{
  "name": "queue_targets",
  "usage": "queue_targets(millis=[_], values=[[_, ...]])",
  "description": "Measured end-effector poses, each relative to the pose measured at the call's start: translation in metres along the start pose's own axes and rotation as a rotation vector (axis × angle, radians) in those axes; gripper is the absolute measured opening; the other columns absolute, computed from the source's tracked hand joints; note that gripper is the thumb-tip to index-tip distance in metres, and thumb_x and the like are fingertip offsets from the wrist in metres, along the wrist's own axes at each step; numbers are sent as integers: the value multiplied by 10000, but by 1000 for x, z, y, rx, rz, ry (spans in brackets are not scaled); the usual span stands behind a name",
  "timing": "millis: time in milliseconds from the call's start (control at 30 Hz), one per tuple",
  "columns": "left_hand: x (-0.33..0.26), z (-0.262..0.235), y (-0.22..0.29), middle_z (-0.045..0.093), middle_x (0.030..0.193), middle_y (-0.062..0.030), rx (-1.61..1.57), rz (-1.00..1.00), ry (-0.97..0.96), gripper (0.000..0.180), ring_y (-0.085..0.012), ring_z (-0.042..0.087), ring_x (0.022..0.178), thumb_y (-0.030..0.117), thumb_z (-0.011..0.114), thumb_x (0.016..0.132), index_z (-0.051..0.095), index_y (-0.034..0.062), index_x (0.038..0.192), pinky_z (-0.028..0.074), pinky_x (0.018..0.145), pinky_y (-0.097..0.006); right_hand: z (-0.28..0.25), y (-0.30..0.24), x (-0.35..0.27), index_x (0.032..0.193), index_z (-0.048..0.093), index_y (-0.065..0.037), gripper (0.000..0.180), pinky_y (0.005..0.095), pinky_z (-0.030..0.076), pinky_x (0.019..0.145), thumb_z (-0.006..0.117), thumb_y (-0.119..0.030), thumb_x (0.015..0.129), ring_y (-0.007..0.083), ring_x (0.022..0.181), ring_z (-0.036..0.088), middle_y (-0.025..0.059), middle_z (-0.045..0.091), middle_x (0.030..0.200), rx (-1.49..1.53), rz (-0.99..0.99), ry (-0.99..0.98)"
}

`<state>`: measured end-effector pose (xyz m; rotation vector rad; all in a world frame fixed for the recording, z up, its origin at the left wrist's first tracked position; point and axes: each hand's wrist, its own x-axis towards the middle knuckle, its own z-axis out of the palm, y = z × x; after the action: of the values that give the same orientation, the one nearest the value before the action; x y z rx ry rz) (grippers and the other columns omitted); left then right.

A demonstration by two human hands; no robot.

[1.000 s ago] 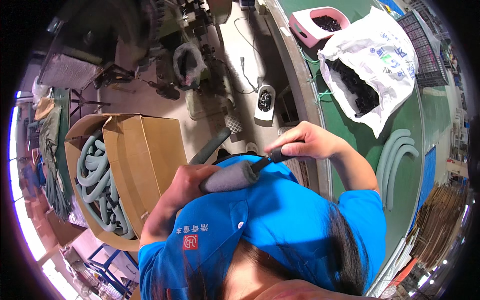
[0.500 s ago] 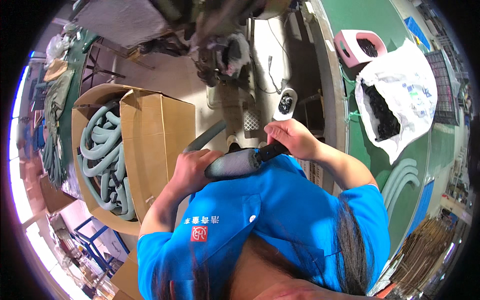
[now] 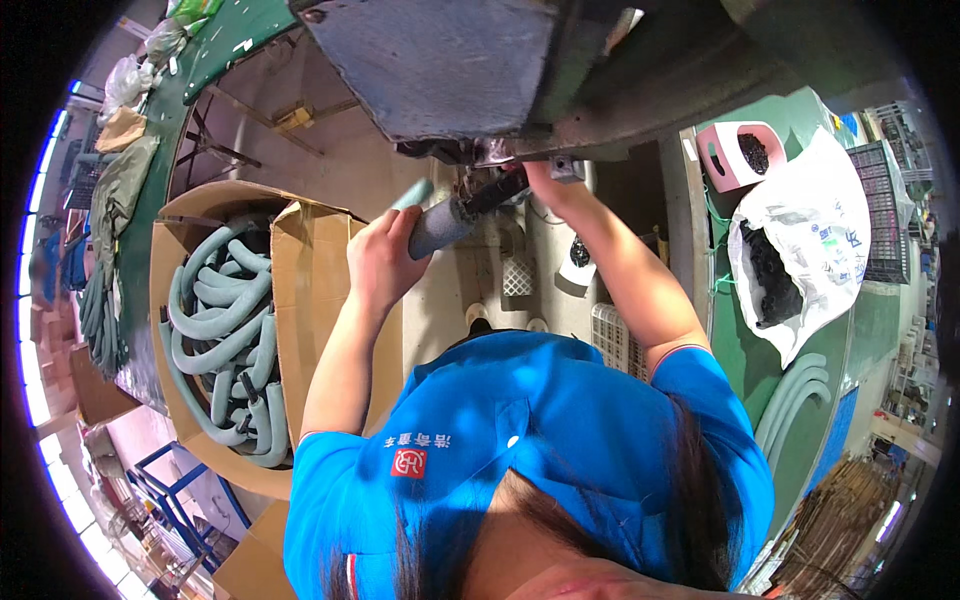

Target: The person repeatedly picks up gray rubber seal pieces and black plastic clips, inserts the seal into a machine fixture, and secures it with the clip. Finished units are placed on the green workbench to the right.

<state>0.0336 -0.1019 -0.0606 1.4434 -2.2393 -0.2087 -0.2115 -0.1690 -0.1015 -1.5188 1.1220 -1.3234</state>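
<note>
"What's the left hand (image 3: 383, 250) doing?"
"Closed around a grey foam tube (image 3: 440, 229), right of the cardboard box (image 3: 305, 290), near the machine (image 3: 440, 70)."
"And the right hand (image 3: 550, 185)?"
"By the tube's black end piece (image 3: 497, 190), partly hidden; I can't tell its grip."

Carton (image 3: 308, 290) of tubes (image 3: 222, 318) left of the left hand (image 3: 383, 250), bench (image 3: 730, 375) right of the right hand (image 3: 552, 188), sack (image 3: 832, 235) and tub (image 3: 718, 165) on it, machine (image 3: 440, 65) ahead of both hands
</note>
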Motion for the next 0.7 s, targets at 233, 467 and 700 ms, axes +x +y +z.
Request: queue_targets(millis=[233, 467, 700], values=[[0, -9, -34, 477, 674, -58, 33, 257, 1, 239, -249, 542, 646, 85, 664, 610, 574, 135, 826, 441, 564, -377, -19, 83, 45, 976, 600, -31, 219, 373, 472, 673, 567, -213, 858, 244, 759, 605, 109, 636, 869, -512, 267, -118], [-14, -14, -39, 499, 666, -54, -63, 229, 68, 283, -244, 555, 637, 83, 681, 597, 571, 126, 853, 444, 547, -359, 11, 140, 48, 1007, 604, -43, 257, 394, 464, 719, 563, -244, 851, 278, 816, 597, 121, 636, 920, -624, 399, -69], [-29, -18, -47, 600, 772, -101, -132, 80, 10, 357, -286, 613, 719, 64, 719, 588, 591, 84, 921, 489, 631, -370, 5, 129, 40, 1037, 608, -54, 297, 415, 457, 766, 558, -274, 845, 311, 874, 588, 134, 637, 970, -585, 277, 21]])
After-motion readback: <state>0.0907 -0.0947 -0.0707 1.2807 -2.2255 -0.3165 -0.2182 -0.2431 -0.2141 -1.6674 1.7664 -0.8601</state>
